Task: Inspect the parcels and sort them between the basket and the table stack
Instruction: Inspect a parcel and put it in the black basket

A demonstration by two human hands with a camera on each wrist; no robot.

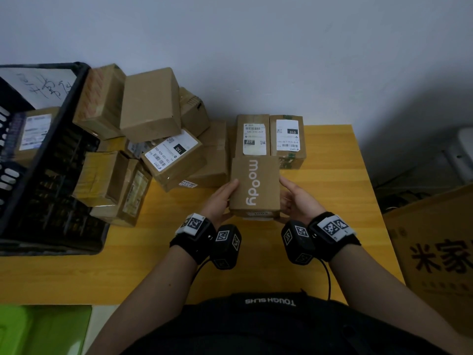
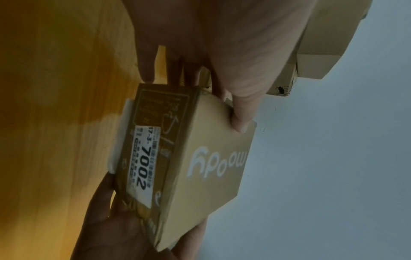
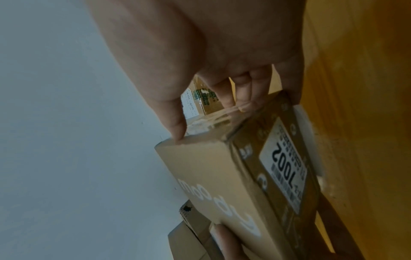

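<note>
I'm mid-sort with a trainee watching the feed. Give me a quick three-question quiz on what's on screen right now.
1. True or false: the moody parcel is held by one hand only.
2. Which number is printed large on the label on the held parcel's side? A) 150 B) 7002 C) 010
3. Fill in: the black basket sits on the person's ____ side of the yellow table.

Key: 1 false, the left hand and the right hand both grip it; 2 B; 3 left.

1 basket, 1 table, 2 hands, approx. 12 parcels.
</note>
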